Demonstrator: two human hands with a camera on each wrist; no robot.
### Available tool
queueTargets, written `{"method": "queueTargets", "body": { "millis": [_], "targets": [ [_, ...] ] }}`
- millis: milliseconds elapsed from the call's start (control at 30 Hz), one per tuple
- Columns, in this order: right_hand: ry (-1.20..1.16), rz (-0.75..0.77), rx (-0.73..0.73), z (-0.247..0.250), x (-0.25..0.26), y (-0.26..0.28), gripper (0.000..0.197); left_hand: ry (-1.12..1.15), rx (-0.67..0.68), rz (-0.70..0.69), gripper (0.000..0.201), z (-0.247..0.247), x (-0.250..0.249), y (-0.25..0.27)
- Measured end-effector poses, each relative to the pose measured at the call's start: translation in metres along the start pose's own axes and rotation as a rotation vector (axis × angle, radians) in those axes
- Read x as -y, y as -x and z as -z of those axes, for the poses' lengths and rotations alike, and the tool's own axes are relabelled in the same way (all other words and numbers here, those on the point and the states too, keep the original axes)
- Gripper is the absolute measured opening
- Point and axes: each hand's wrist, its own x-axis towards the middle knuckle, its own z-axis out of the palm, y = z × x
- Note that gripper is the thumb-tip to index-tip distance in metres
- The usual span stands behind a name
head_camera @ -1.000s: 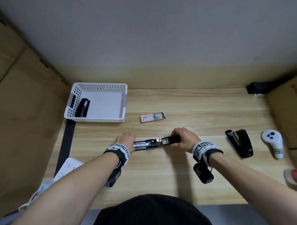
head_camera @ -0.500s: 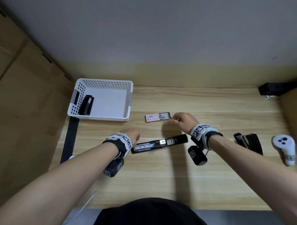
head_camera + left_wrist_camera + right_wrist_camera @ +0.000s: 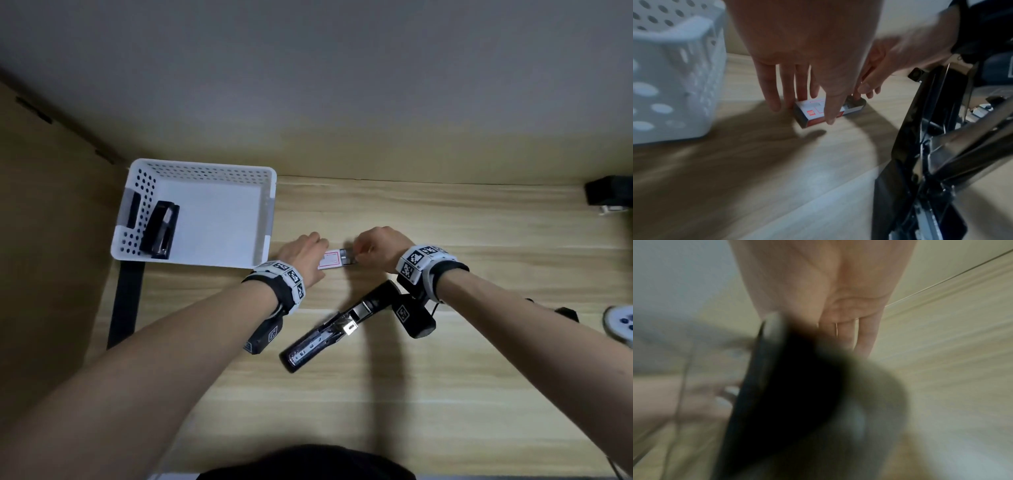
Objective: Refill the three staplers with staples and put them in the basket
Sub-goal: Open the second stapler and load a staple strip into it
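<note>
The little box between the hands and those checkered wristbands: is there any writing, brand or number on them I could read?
Staple box: red logo square and red outlines, lettering too blurred to read.
Wristbands: black-and-white square code patterns only, no words.
Wrist camera: a small square mark, unreadable.
No text anywhere can be read.

Both forearms reach forward; left hand fingers extended, right hand curled.
</note>
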Motion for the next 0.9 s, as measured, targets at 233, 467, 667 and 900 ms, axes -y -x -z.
{"method": "queueTargets", "body": {
  "millis": [233,467,667,900],
  "targets": [
    [-0.028,0.020,0.030,0.009,-0.007,-0.008,0.008,0.010,-0.067,-0.023,0.030,-0.006,0.005,-0.007],
    [-0.118,-0.028,-0.021,0.009,-0.013,-0.007,0.012,0.027,-0.068,-0.038,0.035,0.007,-0.002,-0.003],
    [-0.165,0.058,-0.068,0.007,-0.013,0.002,0.001,0.024,-0.087,-0.068,0.036,0.019,-0.011,0.000],
    [0.011,0.127,-0.091,0.009,-0.013,0.015,0.009,0.008,-0.083,-0.064,0.038,0.015,-0.009,0.008]
  ]
}}
